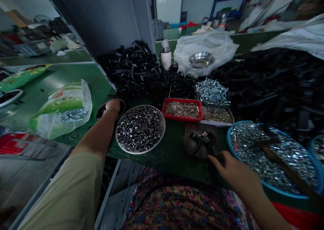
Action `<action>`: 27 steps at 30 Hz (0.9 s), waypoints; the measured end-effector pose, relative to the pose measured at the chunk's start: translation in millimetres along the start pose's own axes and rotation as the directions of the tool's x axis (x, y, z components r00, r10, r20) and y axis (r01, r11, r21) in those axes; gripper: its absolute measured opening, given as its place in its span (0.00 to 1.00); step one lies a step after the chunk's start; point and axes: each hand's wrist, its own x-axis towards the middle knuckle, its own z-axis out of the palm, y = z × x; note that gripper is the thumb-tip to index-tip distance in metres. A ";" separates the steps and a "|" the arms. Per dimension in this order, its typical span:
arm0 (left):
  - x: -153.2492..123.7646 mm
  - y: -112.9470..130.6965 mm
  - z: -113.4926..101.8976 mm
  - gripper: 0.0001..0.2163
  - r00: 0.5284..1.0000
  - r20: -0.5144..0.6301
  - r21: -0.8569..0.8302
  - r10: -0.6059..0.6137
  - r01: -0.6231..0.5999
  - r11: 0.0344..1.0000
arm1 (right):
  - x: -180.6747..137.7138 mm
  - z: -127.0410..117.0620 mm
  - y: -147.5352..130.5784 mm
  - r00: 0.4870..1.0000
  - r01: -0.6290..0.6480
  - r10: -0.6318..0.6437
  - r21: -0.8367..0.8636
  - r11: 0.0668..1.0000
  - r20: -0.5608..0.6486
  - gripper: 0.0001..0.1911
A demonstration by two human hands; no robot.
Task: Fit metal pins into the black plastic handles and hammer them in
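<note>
Head view: left hand over round dark bowl.

- The left hand is laid over a small dark round bowl; its fingers are hidden.
- A round white plate of shiny metal rings is set just beside that bowl.
- The right hand, fingers spread loosely, is held at a black metal fixture, beside a blue plastic basin of silvery parts.

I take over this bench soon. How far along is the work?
No finished pieces show that I can pick out. In hand: the left hand is at a dark bowl; the right hand is by the black part. Left: the plate of rings, red tray and blue basin sit full.
</note>
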 end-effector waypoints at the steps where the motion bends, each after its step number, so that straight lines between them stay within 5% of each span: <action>1: 0.4 -1.2 0.3 0.17 0.999 -0.020 0.021 -0.031 0.031 0.999 | 3.3 4.4 -11.6 0.999 -0.030 0.032 -0.035 0.999 0.031 0.23; 4: 0.2 0.4 -6.9 0.17 0.990 -0.092 0.066 -0.105 0.111 0.992 | 14.3 7.5 -27.3 0.993 -0.108 0.108 0.005 0.994 0.037 0.17; 7: -5.7 13.8 -10.5 0.14 0.989 -0.103 -0.025 -0.110 0.108 0.994 | 18.6 4.5 -22.0 0.979 -0.201 0.190 0.449 0.870 0.071 0.15; 10: -36.0 46.7 14.4 0.12 0.995 -0.060 -0.202 -0.076 0.062 0.977 | 10.4 3.7 -16.7 0.966 -0.258 0.127 0.885 0.387 0.226 0.21; 12: -78.8 79.3 47.5 0.12 0.997 0.066 -0.376 -0.028 0.050 0.925 | 1.2 4.3 -20.7 0.967 -0.254 0.009 0.964 0.077 0.254 0.20; 15: -160.1 131.0 101.8 0.12 0.863 0.489 -0.761 0.126 0.352 0.545 | -11.0 4.0 -33.8 0.965 -0.258 -0.097 0.953 -0.157 0.245 0.18; 18: -217.8 168.1 137.1 0.13 0.703 0.669 -0.738 0.242 0.586 0.335 | -18.0 1.3 -43.5 0.963 -0.263 -0.120 0.940 -0.215 0.242 0.19; 24: -235.7 181.8 150.7 0.14 0.559 0.763 -0.625 0.324 0.765 0.153 | -20.9 1.9 -37.5 0.946 -0.314 -0.159 0.925 -0.214 0.284 0.22; 27: -235.2 176.3 158.8 0.19 0.520 0.798 -0.579 0.305 0.802 0.148 | -21.2 -6.8 -33.2 0.959 -0.276 -0.088 0.959 -0.059 0.271 0.21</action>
